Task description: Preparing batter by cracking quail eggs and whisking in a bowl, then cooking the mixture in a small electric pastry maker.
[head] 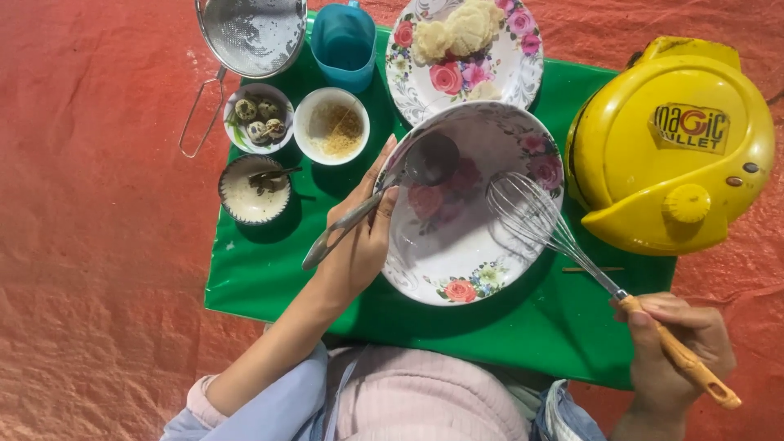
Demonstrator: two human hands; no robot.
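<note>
Working position: seated on the floor over a green mat (269,269) laid on an orange-red tarp (98,245); no raised surface is in use. Judgement on the step in hand: the large floral bowl (457,273) looks empty and light, so it likely needs steadying at the rim while the whisk head stays low and inside the wall, which should keep the bowl from skating on the slick mat. The left hand (359,237) sits at the bowl's left rim, its grip closed around the handle of a metal ladle (425,163), whose cup rests inside the bowl near the upper edge. The right hand (682,351) has its grip wrapped on the orange handle of a wire whisk (531,214), wires lying against the bowl's right inner wall, shaft tilted toward the person. The bowl lies mid-mat, white with pink and red roses, glossy, interior bare. Also noted, large to small: yellow domed appliance (670,147) right of the bowl; floral plate (506,65) with pale dough pieces; metal strainer (253,33); blue cup (343,45); 3 small bowls (331,126) at the upper left, 1 holding speckled eggs.
</note>
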